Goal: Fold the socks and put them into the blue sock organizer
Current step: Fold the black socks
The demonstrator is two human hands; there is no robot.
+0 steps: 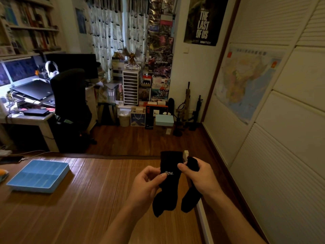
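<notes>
Two black socks hang in the air above the wooden surface (88, 199). My left hand (147, 184) pinches the first black sock (169, 166), which bears small white lettering, near its cuff. My right hand (198, 175) grips the second black sock (190, 199) and also touches the first sock with its thumb. Both toes dangle downward. The blue sock organizer (39, 175), with several compartments that look bare, lies flat at the left, well apart from both hands.
A cable and a dark phone (10, 159) lie at the surface's far left edge. Beyond are a desk (26, 120) with a laptop, a black chair (70, 103) and stacked boxes. A white wardrobe (281, 138) stands close on the right.
</notes>
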